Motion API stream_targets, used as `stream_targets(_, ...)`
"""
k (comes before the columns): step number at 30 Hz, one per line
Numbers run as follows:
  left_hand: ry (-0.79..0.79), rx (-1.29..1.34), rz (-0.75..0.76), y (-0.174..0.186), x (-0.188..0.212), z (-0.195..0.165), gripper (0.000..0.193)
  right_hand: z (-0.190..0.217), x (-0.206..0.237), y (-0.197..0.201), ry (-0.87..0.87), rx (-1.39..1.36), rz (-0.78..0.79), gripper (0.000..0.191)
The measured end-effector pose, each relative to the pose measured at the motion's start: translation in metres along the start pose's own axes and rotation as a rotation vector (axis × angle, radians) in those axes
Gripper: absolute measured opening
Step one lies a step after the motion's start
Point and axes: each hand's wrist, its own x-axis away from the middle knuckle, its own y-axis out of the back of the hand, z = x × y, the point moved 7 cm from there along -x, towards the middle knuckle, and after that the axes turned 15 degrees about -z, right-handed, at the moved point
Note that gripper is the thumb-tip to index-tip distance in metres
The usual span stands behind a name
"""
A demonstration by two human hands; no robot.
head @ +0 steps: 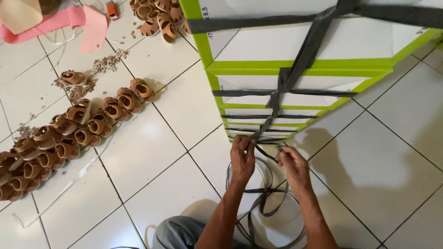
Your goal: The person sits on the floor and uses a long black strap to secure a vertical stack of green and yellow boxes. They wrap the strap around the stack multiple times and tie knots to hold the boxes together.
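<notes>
1. You are looking down at a white tiled floor (pixel 152 152), with your two bare forearms reaching forward from the bottom of the view.
2. Your left hand (pixel 242 159) is closed in a pinch on a dark grey plastic strap (pixel 295 69), at the lowest edge of a stack of boxes.
3. Your right hand (pixel 293 167) sits just beside the left, its fingers curled shut around the same strap a little lower down.
4. The stack of white boxes with bright green edges (pixel 300 67) rises away from you, filling the upper right of the view. The grey strap runs up the middle of the stack and crosses bands of strap that wrap each box sideways.
5. Below your hands, loose coils of strap (pixel 265 203) lie on the tiles, looping between your forearms.
6. To the left, well apart from the boxes, a long row of small brown sandals (pixel 69 133) lies on the floor, stretching to the left edge.
7. More brown sandals (pixel 159 16) are heaped at the top, near the stack's corner.
8. At the top left lie pink sheets (pixel 87 25), with small brown scraps (pixel 108 62) scattered below them.
</notes>
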Motion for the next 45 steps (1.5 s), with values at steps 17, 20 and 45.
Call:
stream_targets(17,-0.032,-0.006,0.056,0.002,-0.003,-0.007,0.011,-0.023,0.009,-0.083,-0.047,-0.416,-0.481,0.007)
stream_targets(20,-0.026,0.035,0.023,0.004,-0.002,-0.007,0.012,-0.014,0.013,-0.086,0.029,-0.374,-0.357,0.012)
stream_targets(45,0.301,0.082,-0.109,0.004,0.003,-0.012,0.010,-0.028,-0.013,-0.069,-0.156,-0.079,-0.066,0.020)
